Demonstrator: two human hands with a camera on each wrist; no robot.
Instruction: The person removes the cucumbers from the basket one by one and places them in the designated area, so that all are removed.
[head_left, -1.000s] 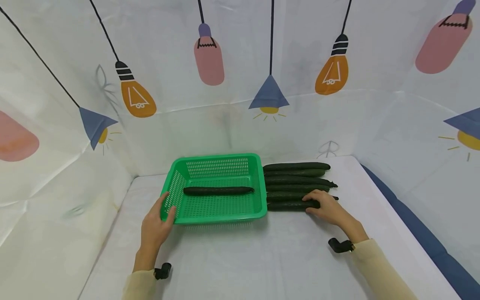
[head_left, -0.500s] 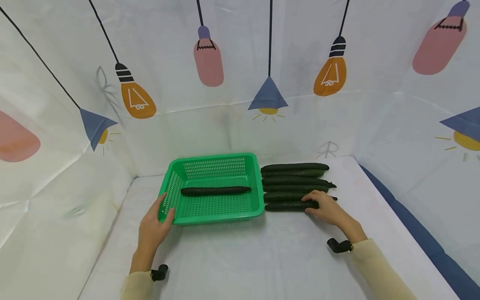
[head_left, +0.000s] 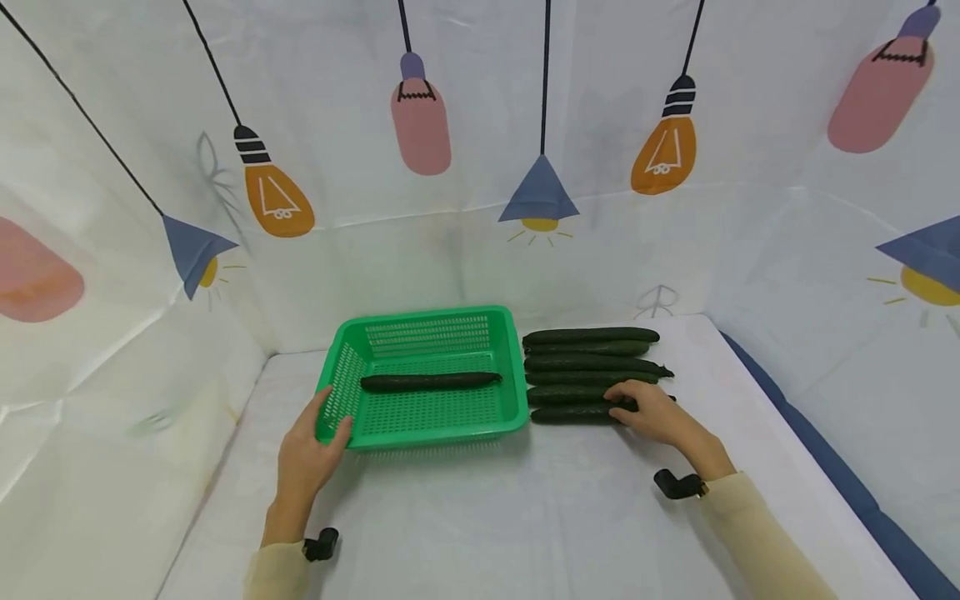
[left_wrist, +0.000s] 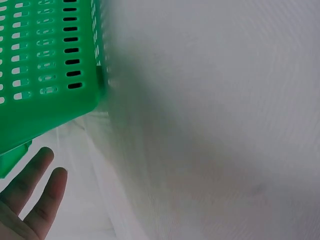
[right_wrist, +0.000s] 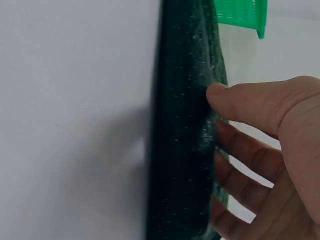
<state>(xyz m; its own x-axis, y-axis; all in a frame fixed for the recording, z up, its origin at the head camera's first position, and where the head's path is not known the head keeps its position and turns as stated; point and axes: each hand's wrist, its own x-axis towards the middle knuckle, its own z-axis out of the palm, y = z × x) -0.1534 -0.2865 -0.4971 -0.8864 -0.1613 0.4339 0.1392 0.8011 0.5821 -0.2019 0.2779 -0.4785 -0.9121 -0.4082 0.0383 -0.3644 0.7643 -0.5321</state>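
My left hand [head_left: 306,462] is at the near left corner of the green plastic basket [head_left: 431,435], its thumb over the rim and forefinger along the left side. Two of its fingers [left_wrist: 45,200] show straight beneath the rim in the left wrist view. One cucumber [head_left: 431,382] lies crosswise in the basket. Right of it, several cucumbers [head_left: 592,362] lie side by side. Over the nearest cucumber [head_left: 572,415] my right hand [head_left: 660,412] rests with loosely bent fingers. In the right wrist view, its thumb touches the top of that cucumber [right_wrist: 182,150] and the fingertips lie along the far side.
A white cloth covers the table [head_left: 480,517]. White sheeting printed with lamps hangs behind and at both sides. Blue fabric [head_left: 832,467] runs along the right edge.
The basket and my left hand have shifted slightly left, widening the gap to the cucumbers. My right thumb has lifted from the nearest cucumber's near side onto its top.
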